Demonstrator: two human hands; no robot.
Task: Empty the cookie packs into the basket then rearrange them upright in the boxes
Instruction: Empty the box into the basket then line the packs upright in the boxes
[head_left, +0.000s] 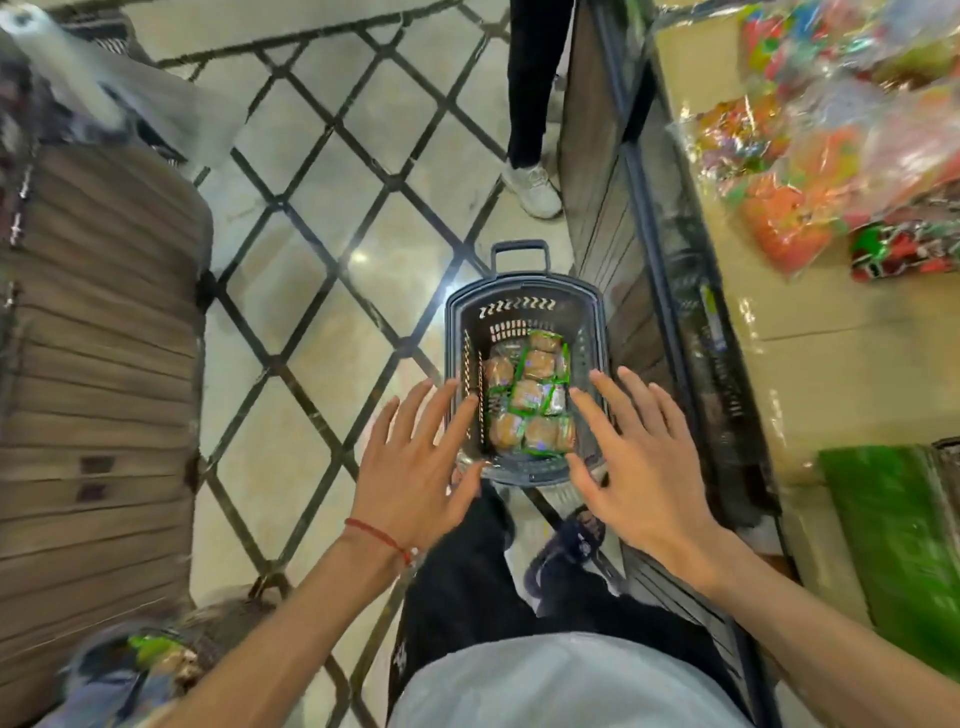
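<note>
A glossy cream tiled floor (322, 171) crossed by dark diamond lines fills the shop aisle, and a dark grey plastic basket (519, 291) stands on it with its pull handle (519, 249) at the far end. Well to the left of the basket rises a tall stack of flattened brown cardboard (98, 364), with a roll of clear plastic (78, 88) above it; nearer the camera on that side lies a blurred bag showing green wrappers (156, 654). Beyond the basket stands another person's dark trouser leg and white shoe (532, 187). Just to the basket's right runs a display shelf (779, 291) lined with cardboard, carrying bags of bright multicoloured sweets (810, 156) and, nearer, a green pack (904, 545). The cookie packs (530, 395), clear wrappers edged in green over brown cookies, lie flat and jumbled on the basket's bottom. The left hand (410, 467), a red thread bracelet (379, 535) on its wrist, hovers over the basket's near left corner, its fingers (441, 410) straight and spread, holding nothing. The right hand (644, 467) hovers over the near right corner, its fingers (602, 410) likewise splayed and empty. The packs sit between the two sets of fingers and below them, untouched. Whether either hand touches the rim cannot be told. Below the basket show the person's dark trousers and a dark sandal (571, 545).
</note>
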